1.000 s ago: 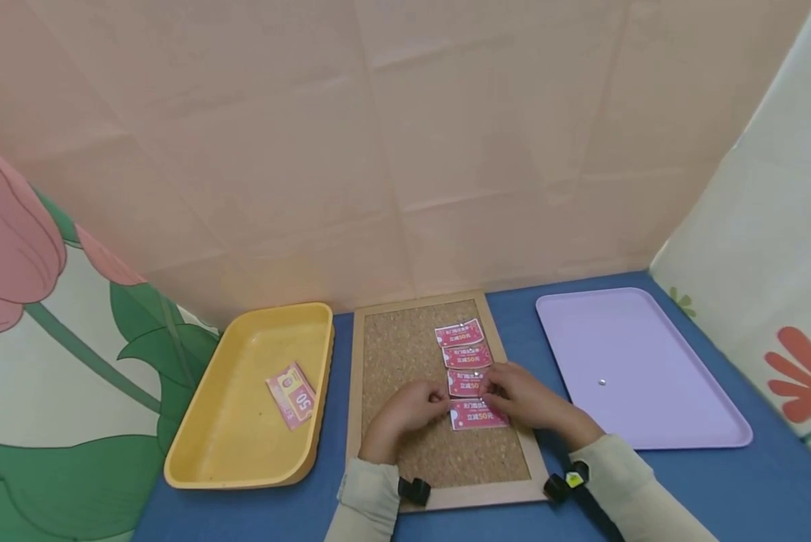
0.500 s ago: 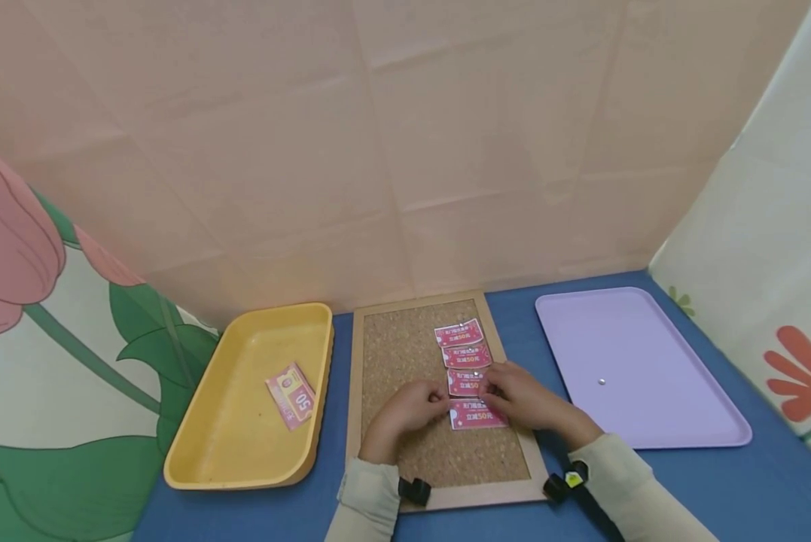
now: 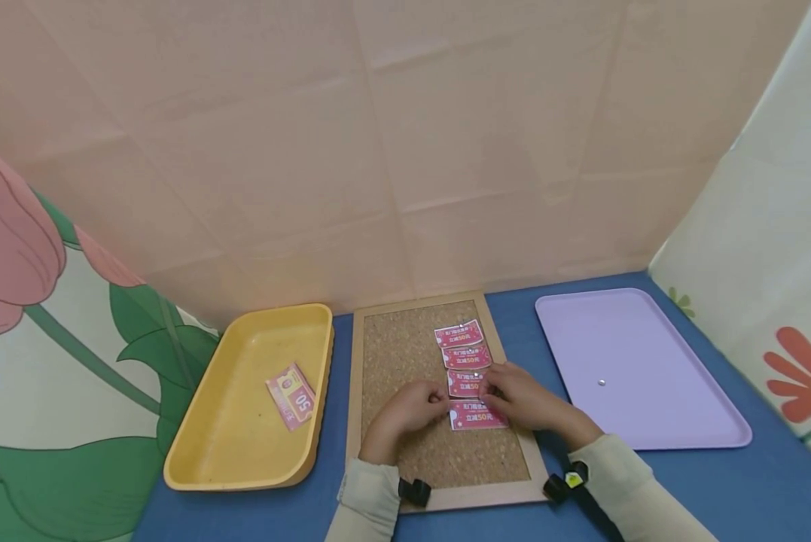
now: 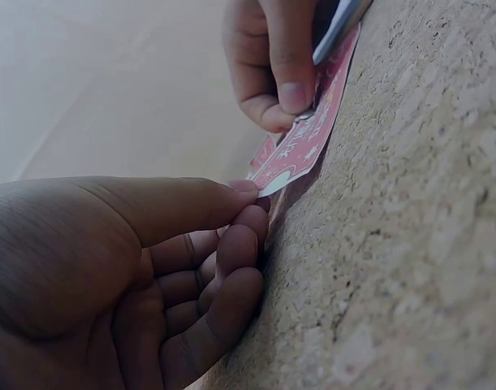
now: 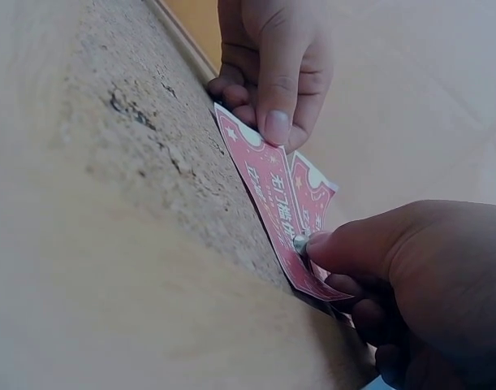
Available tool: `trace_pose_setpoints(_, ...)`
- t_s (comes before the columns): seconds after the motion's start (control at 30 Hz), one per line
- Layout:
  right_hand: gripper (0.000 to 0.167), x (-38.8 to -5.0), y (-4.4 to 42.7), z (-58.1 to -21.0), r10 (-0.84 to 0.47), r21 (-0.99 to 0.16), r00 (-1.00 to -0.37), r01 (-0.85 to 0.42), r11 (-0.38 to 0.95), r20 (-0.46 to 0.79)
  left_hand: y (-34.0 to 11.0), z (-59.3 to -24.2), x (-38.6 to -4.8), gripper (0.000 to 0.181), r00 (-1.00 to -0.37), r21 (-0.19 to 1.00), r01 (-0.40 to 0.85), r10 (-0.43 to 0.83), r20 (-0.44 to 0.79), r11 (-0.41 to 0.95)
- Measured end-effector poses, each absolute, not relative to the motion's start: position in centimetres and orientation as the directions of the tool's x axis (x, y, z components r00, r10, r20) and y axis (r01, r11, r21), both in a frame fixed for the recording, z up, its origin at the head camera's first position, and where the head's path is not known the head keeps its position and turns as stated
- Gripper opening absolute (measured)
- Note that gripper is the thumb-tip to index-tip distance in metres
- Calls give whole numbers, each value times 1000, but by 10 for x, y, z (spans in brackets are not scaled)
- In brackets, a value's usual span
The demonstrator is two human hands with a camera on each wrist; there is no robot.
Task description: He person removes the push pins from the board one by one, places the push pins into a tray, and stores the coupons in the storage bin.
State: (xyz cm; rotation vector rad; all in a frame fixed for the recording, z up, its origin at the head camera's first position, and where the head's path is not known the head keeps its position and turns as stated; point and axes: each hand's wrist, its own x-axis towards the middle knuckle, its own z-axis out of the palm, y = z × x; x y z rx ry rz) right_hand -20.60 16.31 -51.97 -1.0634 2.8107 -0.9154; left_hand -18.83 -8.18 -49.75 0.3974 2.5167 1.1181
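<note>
Several pink coupons lie in a column on the right part of a cork board [image 3: 398,339]. My left hand [image 3: 412,410] pinches the left edge of the lowest coupon [image 3: 473,416] between thumb and forefinger, as the left wrist view also shows. My right hand [image 3: 527,399] is at that coupon's upper right; in the right wrist view its thumb and finger pinch a small silver pushpin [image 5: 300,244] at the coupon [image 5: 260,191]. Whether the pin's point is in the cork is hidden. Small pins show on the coupons above.
A yellow tray [image 3: 208,421] at the left holds pink coupons [image 3: 292,395]. At the right, a lilac tray [image 3: 642,361] has one small silver pin [image 3: 602,382] on it. Both stand on a blue cloth [image 3: 337,376], with a beige wall sheet [image 3: 378,150] behind.
</note>
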Motion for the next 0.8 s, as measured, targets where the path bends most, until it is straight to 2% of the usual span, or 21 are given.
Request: trace_pose_setpoints(0.8, 12, -205, 163, -517, -617, -513, -762, -616, 598, 196, -81, -499, -189, 22, -900, 756, 101, 384, -208, 646)
